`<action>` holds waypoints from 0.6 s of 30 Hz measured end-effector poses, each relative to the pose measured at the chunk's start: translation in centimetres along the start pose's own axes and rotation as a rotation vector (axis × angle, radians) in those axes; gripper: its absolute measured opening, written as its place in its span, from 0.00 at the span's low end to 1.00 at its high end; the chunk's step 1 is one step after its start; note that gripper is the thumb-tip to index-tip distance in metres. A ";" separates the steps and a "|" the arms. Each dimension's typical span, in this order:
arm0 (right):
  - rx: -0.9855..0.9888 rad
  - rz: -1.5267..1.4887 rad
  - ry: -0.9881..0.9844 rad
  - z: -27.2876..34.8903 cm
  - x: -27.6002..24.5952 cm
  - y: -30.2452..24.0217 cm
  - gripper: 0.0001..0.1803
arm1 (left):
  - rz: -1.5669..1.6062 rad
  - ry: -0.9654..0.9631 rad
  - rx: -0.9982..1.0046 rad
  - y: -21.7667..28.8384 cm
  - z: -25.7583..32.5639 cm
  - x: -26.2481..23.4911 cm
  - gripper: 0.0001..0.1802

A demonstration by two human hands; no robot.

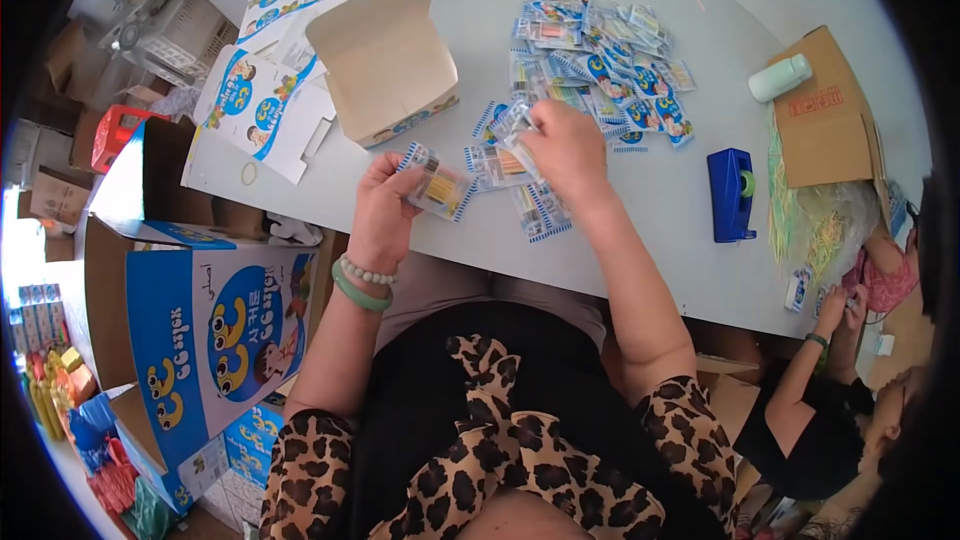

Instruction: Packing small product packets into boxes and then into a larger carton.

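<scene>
My left hand [382,202] is closed on a small clear packet [440,187] with blue-striped ends and yellow and orange sticks inside. My right hand [565,145] pinches another packet [517,125], partly hidden by the fingers, above the near side of a loose pile of similar packets [610,65]. Between my hands lies a packet with reddish sticks [500,167], and a further packet [541,212] rests below my right hand. Just beyond my left hand stands a small carton [385,65] with its flap up.
Flattened printed cartons [250,105] lie at the table's far left. A blue tape dispenser [732,195], a pale green bottle [780,78] and a brown cardboard box [825,120] are at right. A large blue-and-white carton [250,325] stands at lower left. Another person [815,420] works at lower right.
</scene>
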State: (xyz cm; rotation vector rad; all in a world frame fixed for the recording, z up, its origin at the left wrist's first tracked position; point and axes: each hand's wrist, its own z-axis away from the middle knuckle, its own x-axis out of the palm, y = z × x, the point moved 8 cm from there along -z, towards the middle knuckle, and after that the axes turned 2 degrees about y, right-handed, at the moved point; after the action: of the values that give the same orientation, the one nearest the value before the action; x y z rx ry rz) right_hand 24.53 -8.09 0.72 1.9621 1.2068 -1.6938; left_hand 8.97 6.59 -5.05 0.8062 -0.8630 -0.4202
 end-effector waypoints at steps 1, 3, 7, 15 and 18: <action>0.162 -0.433 -0.034 0.5 -0.6 0.3 0.11 | 0.007 0.009 0.000 -0.4 -0.2 -0.3 0.03; 0.340 -0.859 -0.056 2.4 0.0 0.3 0.08 | -0.010 0.097 -0.054 -1.4 -0.4 -0.4 0.04; 0.301 -0.835 -0.018 4.1 1.7 -3.6 0.08 | 0.418 -0.086 -0.224 -2.8 1.6 5.3 0.08; 0.144 0.062 0.238 0.8 0.6 -0.2 0.14 | 0.464 -0.010 -0.243 -4.7 0.6 2.0 0.13; 0.129 0.205 0.270 -0.7 1.9 1.7 0.13 | 0.413 -0.153 -0.276 -3.3 1.5 3.6 0.13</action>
State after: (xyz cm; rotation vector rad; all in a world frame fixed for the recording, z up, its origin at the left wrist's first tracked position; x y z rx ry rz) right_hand 26.15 -7.88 -1.37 2.3635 0.9554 -1.4737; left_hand 9.93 1.52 -5.20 0.3306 -1.0593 -0.2291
